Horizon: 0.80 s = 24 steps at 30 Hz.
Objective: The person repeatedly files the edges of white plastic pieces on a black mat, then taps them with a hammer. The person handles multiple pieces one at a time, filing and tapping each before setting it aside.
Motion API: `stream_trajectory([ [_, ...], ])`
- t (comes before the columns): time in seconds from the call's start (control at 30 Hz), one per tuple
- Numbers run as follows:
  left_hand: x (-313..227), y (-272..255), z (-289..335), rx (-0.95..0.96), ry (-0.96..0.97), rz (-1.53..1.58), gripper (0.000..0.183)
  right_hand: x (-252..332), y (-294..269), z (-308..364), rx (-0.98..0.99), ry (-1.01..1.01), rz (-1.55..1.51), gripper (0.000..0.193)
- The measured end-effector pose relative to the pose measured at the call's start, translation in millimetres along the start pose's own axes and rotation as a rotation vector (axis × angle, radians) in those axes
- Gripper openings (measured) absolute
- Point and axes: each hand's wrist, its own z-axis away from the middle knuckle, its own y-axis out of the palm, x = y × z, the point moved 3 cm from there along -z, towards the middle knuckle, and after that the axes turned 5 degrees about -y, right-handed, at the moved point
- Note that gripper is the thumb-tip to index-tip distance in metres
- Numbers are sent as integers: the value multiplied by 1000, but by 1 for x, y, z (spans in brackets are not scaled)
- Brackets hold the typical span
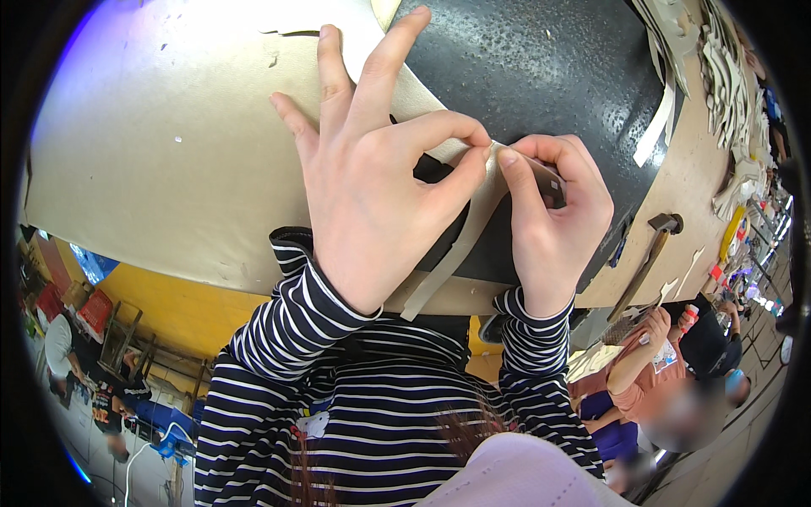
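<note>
A narrow cream strip of leather-like material [460, 245] hangs from my fingertips and slants down toward the table's near edge. My left hand [372, 177] pinches its upper end between thumb and forefinger, the other fingers spread upward. Close beside it, my right hand [557, 203] pinches the same piece, fingers curled inward. Part of the piece shows behind the right thumb, with small light marks on it; the rest there is hidden by the fingers. Both hands are over a dark, pitted mat [541, 68]. A large cream sheet [169, 177] spreads out to the left.
A hammer [650, 253] lies on the tan tabletop [676, 198] at right. Beyond it are stacked cream cut pieces [731, 84] and a yellow tape roll [733, 235]. A co-worker in an orange top [646, 380] sits at the right; others are at the lower left.
</note>
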Motion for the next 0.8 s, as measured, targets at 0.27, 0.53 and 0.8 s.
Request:
stream_trajectory([
  [0.27,1,3,1,-11,10,6,11,0,0,-1,-4,19,7,6],
  [0.53,-4,-1,-5,-58,47,19,9,4,1,0,-10,65,62,7],
  [0.8,-14,-6,-3,38,-104,-75,9,10,0,2,-40,-16,343,13],
])
